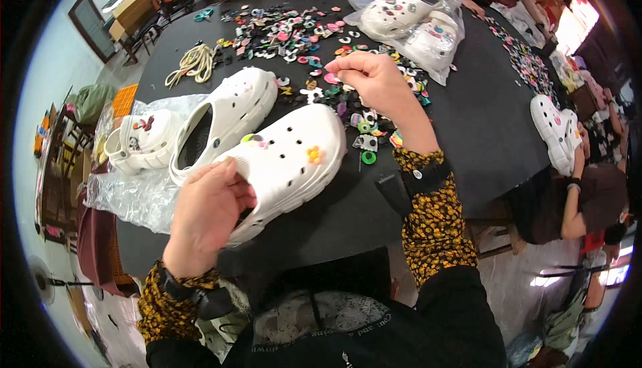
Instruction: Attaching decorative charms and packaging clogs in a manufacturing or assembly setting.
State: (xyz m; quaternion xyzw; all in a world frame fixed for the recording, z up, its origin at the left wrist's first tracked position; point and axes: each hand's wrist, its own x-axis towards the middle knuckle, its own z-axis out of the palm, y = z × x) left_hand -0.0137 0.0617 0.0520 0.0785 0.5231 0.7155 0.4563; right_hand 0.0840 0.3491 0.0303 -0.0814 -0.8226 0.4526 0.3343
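My left hand (pixel 212 211) grips a white foam clog (pixel 287 164) at its foot opening, thumb on top and fingers inside. This clog has an orange flower charm (pixel 314 154) on its side and a green and a pink charm near the opening. My right hand (pixel 371 80) is pinched over a pile of shoe charms (pixel 287 37). A pink charm lies right at its fingertips; whether they hold it I cannot tell. A second white clog (pixel 244 97) lies just beyond the held one. To its left, a white clog with charms (pixel 148 142) rests on clear plastic wrap (pixel 134 197).
Bagged white clogs (pixel 408 20) stand at the far side of the black table (pixel 374 227). A bundle of cream cord (pixel 192 65) lies at the far left. At right, another person's hand (pixel 580 142) holds a white clog (pixel 555 130), near more charms (pixel 525 57).
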